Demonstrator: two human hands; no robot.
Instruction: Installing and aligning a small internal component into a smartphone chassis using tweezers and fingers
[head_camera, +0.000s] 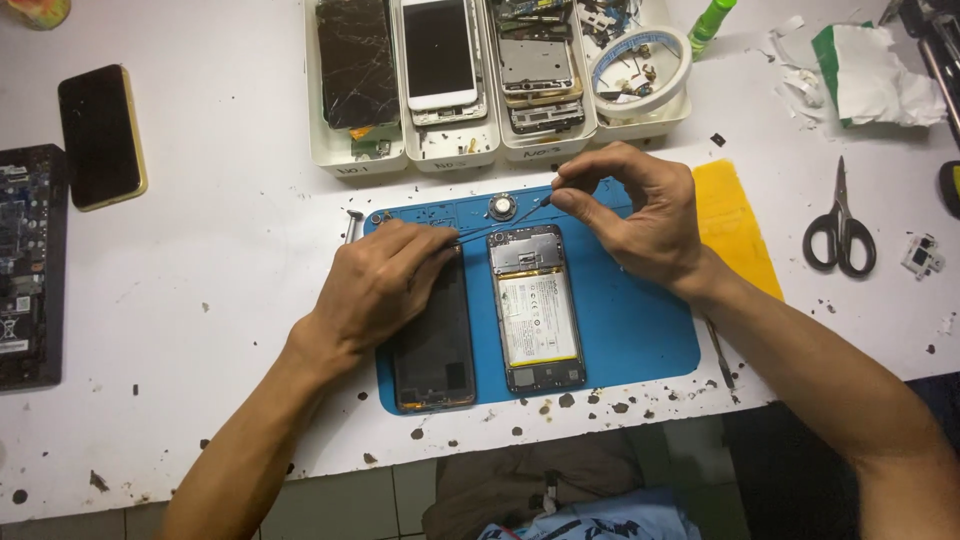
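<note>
On a blue work mat (640, 330) lie an opened phone body (536, 308) with its battery showing and, to its left, a dark phone back panel (436, 350). My left hand (375, 285) rests over the top of the dark panel and pinches one end of a thin dark strip (500, 228). Above the opened phone, my right hand (635, 205) pinches the strip's other end between thumb and forefinger. The strip stretches taut between both hands. A small round silver part (502, 207) sits on the mat just beyond it.
White trays (355, 155) at the back hold phone screens and frames; a tape roll (640, 60) lies in the right one. Scissors (840, 225) and crumpled paper (865, 85) are at right, a yellow pad (735, 220) beside the mat. A dark phone (100, 135) and a circuit board (30, 265) lie at left.
</note>
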